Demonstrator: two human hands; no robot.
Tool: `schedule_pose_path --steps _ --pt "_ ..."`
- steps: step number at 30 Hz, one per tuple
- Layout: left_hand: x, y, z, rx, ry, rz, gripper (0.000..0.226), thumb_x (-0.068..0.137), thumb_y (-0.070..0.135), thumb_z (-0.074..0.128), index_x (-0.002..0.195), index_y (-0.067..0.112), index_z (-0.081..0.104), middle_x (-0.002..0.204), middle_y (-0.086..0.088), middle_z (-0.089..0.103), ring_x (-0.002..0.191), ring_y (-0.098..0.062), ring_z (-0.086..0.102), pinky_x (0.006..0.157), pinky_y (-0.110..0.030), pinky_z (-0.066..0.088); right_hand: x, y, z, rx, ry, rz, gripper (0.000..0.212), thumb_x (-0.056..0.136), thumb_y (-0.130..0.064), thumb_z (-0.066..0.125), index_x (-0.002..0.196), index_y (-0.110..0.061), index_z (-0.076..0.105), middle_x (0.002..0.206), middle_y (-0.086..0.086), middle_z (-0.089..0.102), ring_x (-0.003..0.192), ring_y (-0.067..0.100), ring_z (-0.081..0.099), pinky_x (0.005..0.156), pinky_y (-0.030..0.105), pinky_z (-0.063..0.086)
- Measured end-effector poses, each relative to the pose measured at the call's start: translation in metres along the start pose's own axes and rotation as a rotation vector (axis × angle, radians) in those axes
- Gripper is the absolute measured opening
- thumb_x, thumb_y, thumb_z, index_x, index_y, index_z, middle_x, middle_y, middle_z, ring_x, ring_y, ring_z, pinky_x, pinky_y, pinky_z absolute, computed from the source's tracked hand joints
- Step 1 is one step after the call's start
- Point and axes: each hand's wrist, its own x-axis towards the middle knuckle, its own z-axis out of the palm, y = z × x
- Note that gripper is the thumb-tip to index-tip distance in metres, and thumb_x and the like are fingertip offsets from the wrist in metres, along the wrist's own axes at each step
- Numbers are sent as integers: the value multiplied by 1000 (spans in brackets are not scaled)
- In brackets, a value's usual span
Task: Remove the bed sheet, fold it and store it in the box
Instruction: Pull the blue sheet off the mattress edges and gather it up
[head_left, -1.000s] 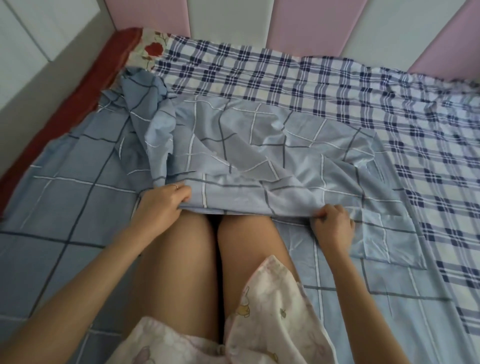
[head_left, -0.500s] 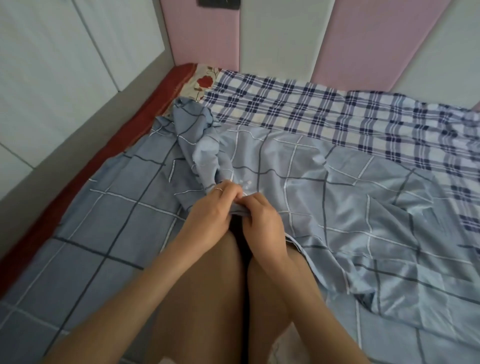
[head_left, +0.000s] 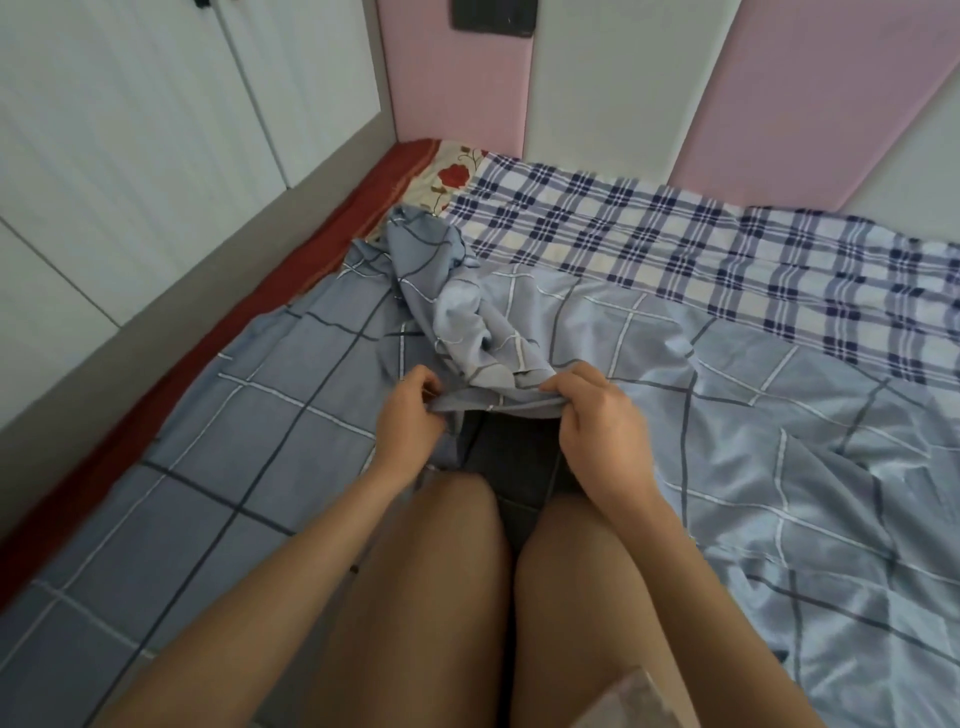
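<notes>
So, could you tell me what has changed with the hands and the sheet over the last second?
The left hand and right hand, wide apart on the edge of the blue sheet a second ago, met at the middle, then parted slightly, gathering the edge. Both still pinch it. The plaid cover and the bunched corner stayed put.

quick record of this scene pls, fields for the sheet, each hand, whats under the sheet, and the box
sheet: blue sheet, partly pulled back and bunched toward the far left corner
left hand: pinches the sheet's lifted edge
right hand: grips the same edge, a short stretch of cloth between the hands
underneath: checked cover bared along the far side
far corner: flowered cloth showing
box: not in view
</notes>
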Motion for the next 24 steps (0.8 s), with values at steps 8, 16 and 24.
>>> schedule_pose_path --steps 8,16,24 --pt "20 6 -104 173 397 381 28 74 -17 42 96 0 52 96 -17 53 84 -21 48 73 -29 39 -4 1 2 113 -107 -104 41 72 4 40 97 -9 70 94 2 69 86 24 65 64 31 52" --pt "-39 -102 -169 590 11 528 28 80 -1 40 81 5 67 85 -7 64 75 -23 57 67 -33 45 -16 -9 21 2 -571 -156 42 88 -1 42 119 -21 63 113 -3 65 102 22 60 80 34 47" --pt "-62 -126 -174 663 -561 2 31 80 -9 56 94 12 75 103 -6 70 96 -23 65 76 -17 38 -26 -22 47 -115 -921 -130 49 92 -5 39 132 -30 52 131 -6 56 117 16 52 95 31 40"
